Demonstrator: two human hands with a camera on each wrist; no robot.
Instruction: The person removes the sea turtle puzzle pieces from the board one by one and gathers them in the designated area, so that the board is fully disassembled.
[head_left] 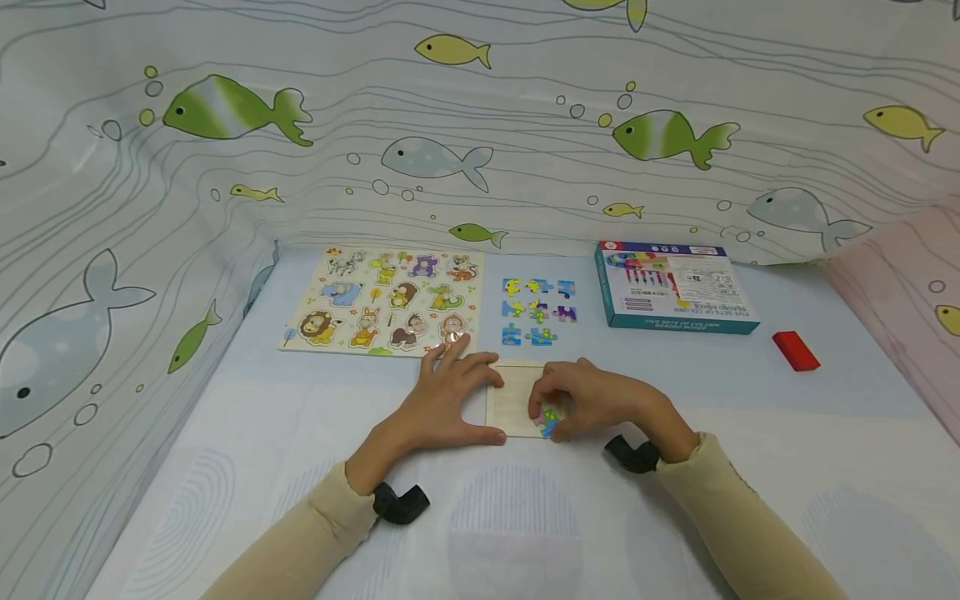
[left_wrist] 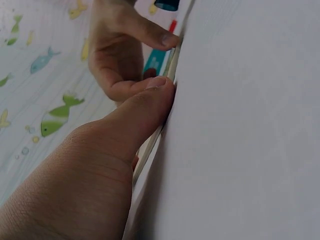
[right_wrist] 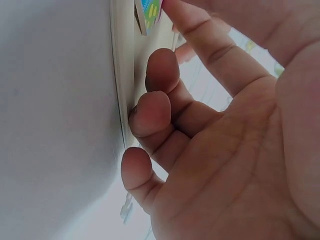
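A small pale wooden puzzle tray (head_left: 513, 408) lies on the table in the head view. My left hand (head_left: 447, 402) holds it at its left side, thumb at the near edge and fingers spread towards the far edge. In the left wrist view that thumb (left_wrist: 152, 95) presses the tray's rim. My right hand (head_left: 588, 398) pinches a colourful jigsaw piece (head_left: 550, 421) over the tray's right part. The right wrist view shows the jigsaw piece (right_wrist: 150, 15) tilted at the fingertips, partly out of frame. Fingers hide some of the tray's right end.
Several loose jigsaw pieces (head_left: 538, 312) lie in rows beyond the tray. An animal puzzle board (head_left: 382, 302) lies at the back left. A teal-edged box (head_left: 678, 287) and a red block (head_left: 797, 351) are to the right. A fish-patterned curtain (head_left: 525, 108) rises behind.
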